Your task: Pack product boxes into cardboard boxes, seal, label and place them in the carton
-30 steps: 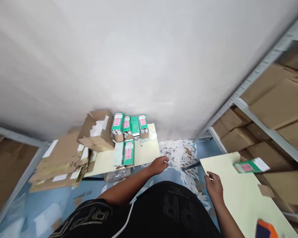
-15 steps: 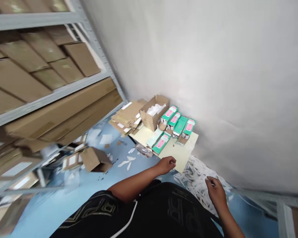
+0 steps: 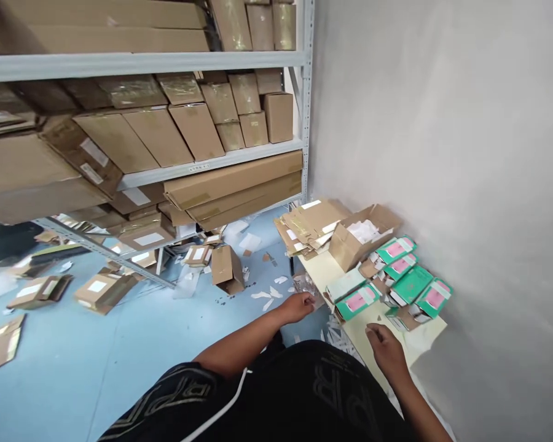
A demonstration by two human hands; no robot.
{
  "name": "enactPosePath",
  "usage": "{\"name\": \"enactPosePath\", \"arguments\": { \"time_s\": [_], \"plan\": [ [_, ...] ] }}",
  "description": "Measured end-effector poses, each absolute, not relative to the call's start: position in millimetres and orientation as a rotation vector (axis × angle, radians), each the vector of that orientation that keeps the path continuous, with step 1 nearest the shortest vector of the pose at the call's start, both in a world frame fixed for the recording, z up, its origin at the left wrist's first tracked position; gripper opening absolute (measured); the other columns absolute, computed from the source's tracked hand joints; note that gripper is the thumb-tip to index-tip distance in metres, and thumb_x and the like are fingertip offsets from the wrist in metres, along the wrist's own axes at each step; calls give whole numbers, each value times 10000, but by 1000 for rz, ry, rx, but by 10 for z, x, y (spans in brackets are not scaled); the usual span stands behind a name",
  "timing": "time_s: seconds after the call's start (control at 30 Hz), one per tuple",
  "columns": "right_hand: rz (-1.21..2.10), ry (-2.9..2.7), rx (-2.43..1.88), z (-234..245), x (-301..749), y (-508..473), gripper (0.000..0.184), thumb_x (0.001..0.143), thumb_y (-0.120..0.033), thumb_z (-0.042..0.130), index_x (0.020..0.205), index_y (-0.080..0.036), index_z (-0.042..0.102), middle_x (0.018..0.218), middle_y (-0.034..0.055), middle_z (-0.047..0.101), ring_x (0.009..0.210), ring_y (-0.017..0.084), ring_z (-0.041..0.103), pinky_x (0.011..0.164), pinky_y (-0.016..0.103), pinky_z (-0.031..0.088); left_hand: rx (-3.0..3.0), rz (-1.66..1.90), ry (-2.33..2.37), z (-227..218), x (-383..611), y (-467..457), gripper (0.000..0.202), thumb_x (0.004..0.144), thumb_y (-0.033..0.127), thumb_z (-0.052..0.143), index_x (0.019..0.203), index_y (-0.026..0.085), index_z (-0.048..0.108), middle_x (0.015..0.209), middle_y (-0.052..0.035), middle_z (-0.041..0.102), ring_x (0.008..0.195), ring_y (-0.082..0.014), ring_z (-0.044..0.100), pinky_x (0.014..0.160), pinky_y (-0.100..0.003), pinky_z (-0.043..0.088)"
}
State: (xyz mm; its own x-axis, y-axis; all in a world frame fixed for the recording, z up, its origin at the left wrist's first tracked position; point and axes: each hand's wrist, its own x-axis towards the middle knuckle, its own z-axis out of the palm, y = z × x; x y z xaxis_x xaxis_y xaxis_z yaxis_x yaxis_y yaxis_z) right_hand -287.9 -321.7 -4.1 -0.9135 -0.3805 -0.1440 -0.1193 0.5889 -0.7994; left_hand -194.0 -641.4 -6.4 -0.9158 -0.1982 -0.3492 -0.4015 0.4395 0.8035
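The left hand (image 3: 299,307) is held loosely curled, the fingers bent toward the thumb, and nothing is seen gripped in it. The right hand (image 3: 386,350) is held half open, thumb and fingers slightly bent, likewise with nothing seen in its grasp. Both hands are held at lower centre, well apart, the left forearm slanted up from lower left and the right forearm from lower right. The right hand is seen over the pale table (image 3: 321,269); whether it is touched cannot be told.

Between the hands and slightly above, a green box with a pink label (image 3: 357,301) is laid near the table's edge. Four more green boxes (image 3: 412,285) are lined up at right, by the wall (image 3: 442,123). An open carton (image 3: 348,252) and flattened cardboard (image 3: 311,224) are set at the table's far end. The upper left is filled by a metal rack (image 3: 142,64) stacked with brown boxes (image 3: 196,132); below, the blue floor (image 3: 138,344) is littered with cartons and paper scraps.
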Motion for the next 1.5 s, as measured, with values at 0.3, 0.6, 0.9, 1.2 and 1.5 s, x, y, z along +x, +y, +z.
{"name": "enactPosePath", "arguments": {
  "time_s": [0.3,0.6,0.9,1.2,1.5],
  "plan": [
    [-1263,2521,-282,-171,-2994,-4768,412,859,-560,554,950,-214,758,1003,72,776,958,267,711,879,372,559,-381,880,2812,-5,-2482,-8354,322,878,278,588,1174,217,701,1200,-97,719,1148,-279,651,990,-353,484],
    [-1235,2501,-318,-36,-3144,-5402,383,905,-549,555,928,-221,750,991,84,766,956,270,705,892,369,545,46,515,2985,-147,-3845,-9127,733,865,121,537,1582,145,388,1655,-198,344,1546,-372,267,1247,-566,193],
    [-1230,2451,-429,-118,-3991,-5823,344,917,-508,538,928,-230,741,980,86,756,946,267,702,880,370,539,341,359,2877,-505,-4488,-9287,730,837,106,616,1544,184,452,1635,-224,370,1541,-362,309,1261,-597,116],
    [-1238,2427,-462,-26,-4392,-6158,316,923,-482,541,941,-234,736,999,85,751,954,260,688,875,370,530,568,470,2883,-105,-4502,-9598,669,882,176,567,1541,167,452,1618,-182,422,1495,-321,397,1237,-523,273],
    [-1243,2588,-131,-6,-3842,-6658,376,935,-534,516,902,-224,727,945,87,747,915,269,692,849,377,526,123,1313,3035,184,-4646,-10149,526,952,251,469,1471,199,537,1468,-89,613,1375,-259,557,1193,-430,413]
  ]
}}
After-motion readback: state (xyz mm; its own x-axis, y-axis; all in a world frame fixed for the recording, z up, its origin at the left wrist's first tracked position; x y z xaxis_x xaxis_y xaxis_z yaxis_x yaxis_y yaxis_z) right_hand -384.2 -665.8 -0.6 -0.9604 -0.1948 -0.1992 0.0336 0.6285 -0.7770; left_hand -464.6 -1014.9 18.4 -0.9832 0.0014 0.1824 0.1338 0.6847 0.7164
